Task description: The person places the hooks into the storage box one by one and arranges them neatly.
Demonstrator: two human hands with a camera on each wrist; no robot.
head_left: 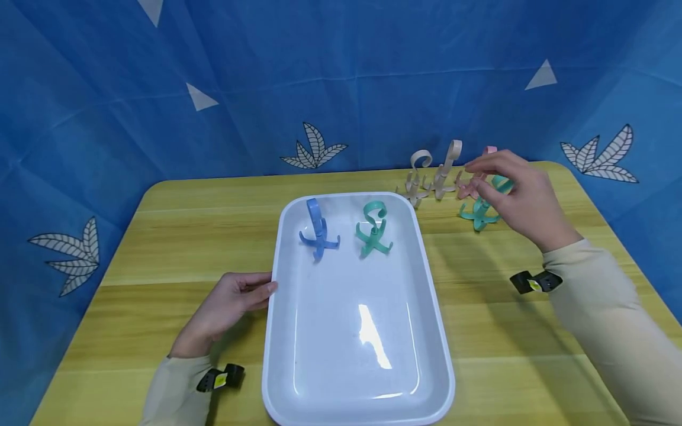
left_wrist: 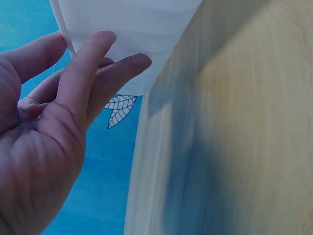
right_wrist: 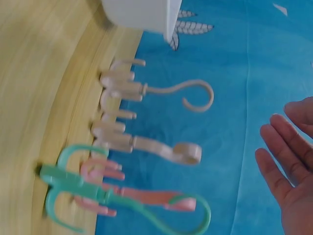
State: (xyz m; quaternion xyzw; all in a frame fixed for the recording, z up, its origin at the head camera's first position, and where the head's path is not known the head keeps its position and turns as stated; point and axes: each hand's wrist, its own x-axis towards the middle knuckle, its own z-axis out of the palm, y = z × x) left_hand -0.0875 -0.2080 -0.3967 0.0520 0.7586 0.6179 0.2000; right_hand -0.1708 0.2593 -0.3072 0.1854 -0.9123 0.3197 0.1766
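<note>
One white tray [head_left: 341, 331] is pinched by the left hand [head_left: 231, 305]; the right hand's [head_left: 519, 195] digits are parted; two green hooks [head_left: 375, 238], two beige hooks [head_left: 440, 182], one blue hook [head_left: 319, 234], one pink hook [right_wrist: 151, 197] are listed.

Head view looks down across the bench [head_left: 197, 231]; 2 nearer, tilted wrist views face far, sharing its tray [head_left: 330, 313].

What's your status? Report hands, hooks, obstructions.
Left hand holding tray. Right hand empty, near green hook outside it. Two hooks inside, four outside. Pink hook close behind green, possibly in the way.
</note>
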